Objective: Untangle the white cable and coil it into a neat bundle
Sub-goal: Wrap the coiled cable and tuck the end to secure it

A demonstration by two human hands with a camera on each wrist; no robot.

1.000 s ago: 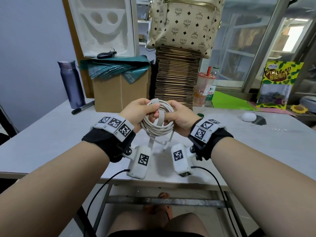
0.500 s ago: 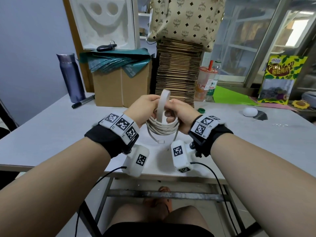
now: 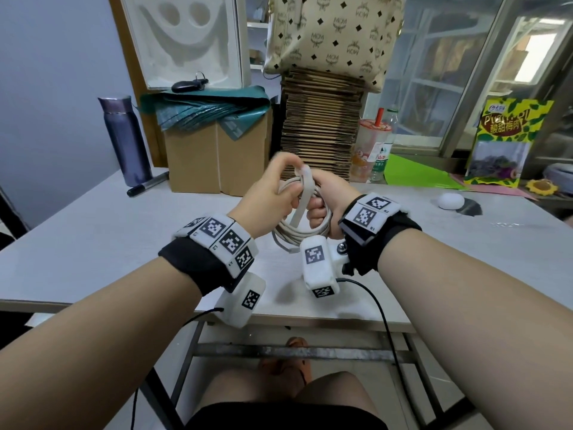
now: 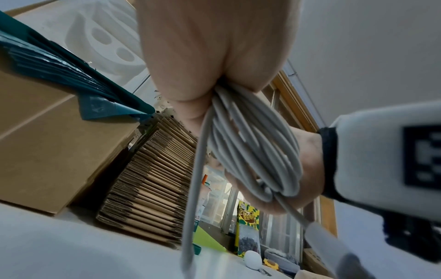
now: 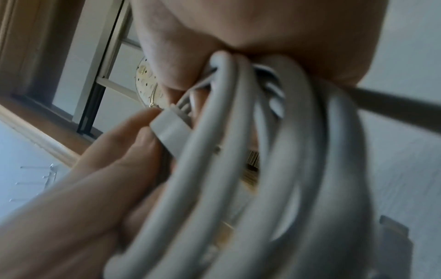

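Observation:
The white cable is wound into a coil of several loops and held above the table's front part. My right hand grips the coil's right side, its fingers curled through the loops. My left hand holds the left side of the coil and pinches a flat white strap that stands up across the loops. In the right wrist view the strap's end sits between the left hand's fingertips. One loose strand and a connector end hang below the coil.
On the white table stand a purple flask, a black marker, a cardboard box, a stack of flattened cardboard under a patterned bag, a drink cup, a snack bag and a small white round object.
The strap lay over the coil's top, then stood upright; now my left hand has drawn it up and across the loops. Both hands and the coil have stayed above the table's front.

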